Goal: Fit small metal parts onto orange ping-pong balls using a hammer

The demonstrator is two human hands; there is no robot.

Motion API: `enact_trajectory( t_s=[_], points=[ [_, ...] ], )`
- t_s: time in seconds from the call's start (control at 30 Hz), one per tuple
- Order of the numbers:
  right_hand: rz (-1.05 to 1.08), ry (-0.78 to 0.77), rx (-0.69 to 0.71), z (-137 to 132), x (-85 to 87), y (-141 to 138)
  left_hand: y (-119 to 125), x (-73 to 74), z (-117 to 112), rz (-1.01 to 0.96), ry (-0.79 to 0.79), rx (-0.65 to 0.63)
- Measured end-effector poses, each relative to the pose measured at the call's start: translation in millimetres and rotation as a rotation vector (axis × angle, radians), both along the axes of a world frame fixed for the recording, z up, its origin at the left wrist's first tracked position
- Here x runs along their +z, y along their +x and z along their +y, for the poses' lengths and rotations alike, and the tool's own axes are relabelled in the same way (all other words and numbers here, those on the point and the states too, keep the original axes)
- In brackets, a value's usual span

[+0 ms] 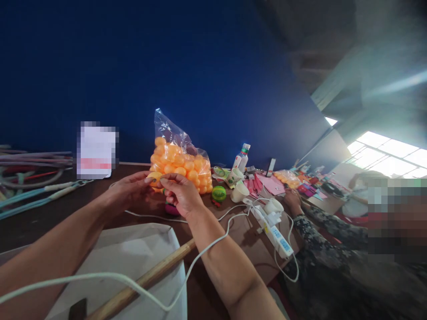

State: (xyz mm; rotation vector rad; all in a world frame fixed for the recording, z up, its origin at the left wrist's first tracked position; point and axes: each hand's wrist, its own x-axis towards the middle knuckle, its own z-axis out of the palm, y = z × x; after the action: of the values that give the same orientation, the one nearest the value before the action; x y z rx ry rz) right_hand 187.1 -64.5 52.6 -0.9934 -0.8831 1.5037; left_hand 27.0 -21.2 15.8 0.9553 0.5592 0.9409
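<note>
Both my hands meet in front of a clear plastic bag (180,164) full of orange balls that stands on the dark brown table (40,218). My left hand (131,193) and my right hand (182,193) pinch one orange ball (155,178) between their fingertips, just in front of the bag's lower left side. Below my right hand a pink object (171,210) lies partly hidden on the table.
A white cable (200,253) and a wooden handle (150,278) cross a white bag (130,253) near me. A power strip (275,233), paper cups (240,192), a green ball (219,193), a bottle (242,158) and pink papers lie to the right. Another person's arm (316,224) rests there. Hoops (30,178) lie at left.
</note>
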Motion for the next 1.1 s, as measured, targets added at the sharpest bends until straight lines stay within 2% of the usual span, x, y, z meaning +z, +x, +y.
enact_trajectory(
  t_s=[0.1,0.37,0.53,1.1],
  points=[
    [-0.016,0.0,0.0,0.2,-0.7,0.1,-1.0,1.6,-1.7,0.019,-0.031,-0.045],
    [-0.032,0.039,0.038,1.9,-4.1,0.8,-1.5,-4.2,1.3,-0.002,-0.051,-0.029],
    [-0.023,0.038,0.013,1.4,-4.3,-0.5,-1.6,-8.9,3.9,-0.011,-0.031,-0.021],
    [-0.044,0.069,-0.014,2.3,-7.1,-1.8,0.3,-3.9,1.9,0.016,-0.044,0.032]
  ],
)
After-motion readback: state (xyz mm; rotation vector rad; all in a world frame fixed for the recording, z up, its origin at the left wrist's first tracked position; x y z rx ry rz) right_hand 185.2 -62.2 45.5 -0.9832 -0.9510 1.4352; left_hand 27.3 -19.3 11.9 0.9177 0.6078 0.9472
